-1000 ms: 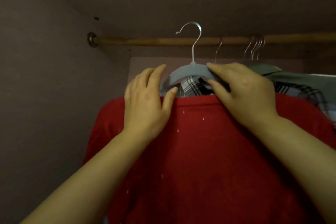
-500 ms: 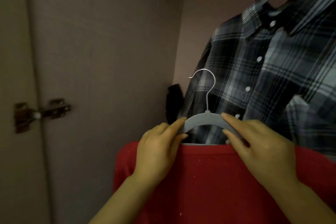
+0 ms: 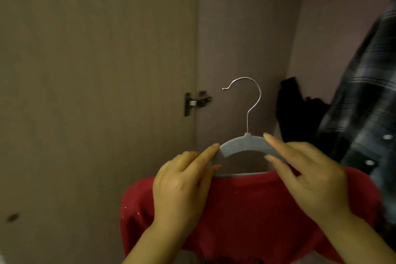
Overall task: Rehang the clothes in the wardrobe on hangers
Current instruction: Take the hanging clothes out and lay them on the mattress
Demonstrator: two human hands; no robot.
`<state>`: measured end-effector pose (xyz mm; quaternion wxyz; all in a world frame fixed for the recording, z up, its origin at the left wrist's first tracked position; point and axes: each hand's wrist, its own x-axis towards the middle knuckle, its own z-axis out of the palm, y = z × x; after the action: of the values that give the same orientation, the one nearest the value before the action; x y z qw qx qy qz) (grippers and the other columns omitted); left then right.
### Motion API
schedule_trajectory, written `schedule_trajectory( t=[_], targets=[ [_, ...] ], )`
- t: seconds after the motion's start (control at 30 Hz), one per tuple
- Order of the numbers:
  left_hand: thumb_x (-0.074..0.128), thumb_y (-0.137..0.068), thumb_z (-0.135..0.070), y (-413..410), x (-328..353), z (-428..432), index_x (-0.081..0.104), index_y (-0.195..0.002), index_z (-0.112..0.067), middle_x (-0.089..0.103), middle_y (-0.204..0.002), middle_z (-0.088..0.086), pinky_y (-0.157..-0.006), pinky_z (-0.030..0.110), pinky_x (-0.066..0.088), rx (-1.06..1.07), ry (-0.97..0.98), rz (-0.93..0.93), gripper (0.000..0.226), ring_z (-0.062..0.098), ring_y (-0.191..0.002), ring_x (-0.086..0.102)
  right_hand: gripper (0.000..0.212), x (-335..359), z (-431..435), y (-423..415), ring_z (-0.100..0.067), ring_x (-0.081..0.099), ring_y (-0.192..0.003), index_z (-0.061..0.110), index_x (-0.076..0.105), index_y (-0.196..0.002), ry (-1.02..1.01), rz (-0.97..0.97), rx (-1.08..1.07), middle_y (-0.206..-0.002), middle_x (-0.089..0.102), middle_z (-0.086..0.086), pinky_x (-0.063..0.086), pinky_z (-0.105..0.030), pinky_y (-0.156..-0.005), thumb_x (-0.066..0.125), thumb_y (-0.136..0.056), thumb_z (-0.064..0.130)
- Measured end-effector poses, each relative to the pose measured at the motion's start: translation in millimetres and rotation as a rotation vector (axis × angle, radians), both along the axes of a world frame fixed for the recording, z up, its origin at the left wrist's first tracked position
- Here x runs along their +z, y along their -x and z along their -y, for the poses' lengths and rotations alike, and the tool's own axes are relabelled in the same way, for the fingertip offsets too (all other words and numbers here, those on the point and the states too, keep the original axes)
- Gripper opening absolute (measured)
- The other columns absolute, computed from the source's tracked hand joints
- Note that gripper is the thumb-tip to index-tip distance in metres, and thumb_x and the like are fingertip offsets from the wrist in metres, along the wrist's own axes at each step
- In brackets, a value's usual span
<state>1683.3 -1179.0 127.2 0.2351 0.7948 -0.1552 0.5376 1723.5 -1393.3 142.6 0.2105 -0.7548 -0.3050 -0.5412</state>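
Observation:
A red garment [image 3: 246,210] hangs on a grey hanger [image 3: 244,144] with a silver wire hook, held low in front of me inside the wardrobe. My left hand [image 3: 182,186] pinches the hanger's left shoulder together with the red cloth. My right hand [image 3: 308,180] pinches the right shoulder the same way. The hook points up and catches on nothing. The rail is out of view.
The open wardrobe door [image 3: 96,92] with its dark hinge [image 3: 196,102] stands at the left. A plaid shirt [image 3: 364,103] hangs at the right edge. A black garment [image 3: 300,111] lies in the back corner.
The view has dropped from the rail down the wardrobe's left side. The red garment on its hanger has come down with both hands, away from the rail and the plaid shirt.

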Motion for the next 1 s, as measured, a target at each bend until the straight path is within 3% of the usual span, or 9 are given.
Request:
schedule_trajectory(
  t=[0.17, 0.47, 0.67, 0.83, 1.0],
  targets=[
    [0.057, -0.084, -0.028, 59, 0, -71, 0.07, -0.106, -0.019, 0.066, -0.077, -0.003, -0.049, 0.031, 0.05, 0.192, -0.009, 0.022, 0.027, 0.016, -0.058, 0.06, 0.031, -3, -84, 19, -0.012, 0.062, -0.071, 0.016, 0.059, -0.115, 0.015, 0.016, 0.184, -0.083, 0.069, -0.006, 0.046, -0.018, -0.07, 0.058, -0.086, 0.026],
    [0.057, -0.083, -0.032, 176, -4, -161, 0.066, -0.109, -0.021, 0.068, -0.082, 0.001, -0.053, 0.032, 0.051, 0.665, -0.046, -0.038, 0.03, 0.013, -0.067, 0.06, 0.034, -19, -226, 62, -0.011, 0.052, -0.075, 0.015, 0.061, -0.118, 0.006, -0.028, 0.624, -0.081, 0.068, -0.001, 0.042, -0.02, -0.069, 0.057, -0.087, 0.028],
    [0.062, -0.082, -0.03, 263, -21, -181, 0.065, -0.106, -0.025, 0.069, -0.086, -0.001, -0.068, 0.03, 0.046, 0.989, 0.028, 0.027, 0.024, 0.006, -0.078, 0.057, 0.036, -35, -293, 116, -0.011, 0.053, -0.076, 0.017, 0.058, -0.121, 0.04, -0.057, 0.948, -0.087, 0.07, -0.002, 0.042, -0.022, -0.072, 0.056, -0.086, 0.027],
    [0.061, -0.081, -0.029, 333, -28, -188, 0.062, -0.106, -0.024, 0.071, -0.087, 0.001, -0.067, 0.033, 0.048, 1.212, 0.046, -0.008, 0.026, 0.006, -0.079, 0.057, 0.043, -45, -344, 166, -0.018, 0.064, -0.064, 0.01, 0.063, -0.119, 0.126, -0.125, 1.175, -0.085, 0.07, -0.005, 0.053, -0.025, -0.061, 0.075, -0.078, 0.016],
    [0.065, -0.079, -0.029, 392, -44, -209, 0.072, -0.1, -0.016, 0.071, -0.087, 0.002, -0.065, 0.036, 0.053, 1.417, 0.085, -0.068, 0.026, 0.016, -0.073, 0.065, 0.053, -58, -403, 216, -0.014, 0.062, -0.059, 0.004, 0.064, -0.117, 0.235, -0.176, 1.335, -0.08, 0.07, -0.004, 0.047, -0.017, -0.063, 0.078, -0.066, 0.009]
  ],
)
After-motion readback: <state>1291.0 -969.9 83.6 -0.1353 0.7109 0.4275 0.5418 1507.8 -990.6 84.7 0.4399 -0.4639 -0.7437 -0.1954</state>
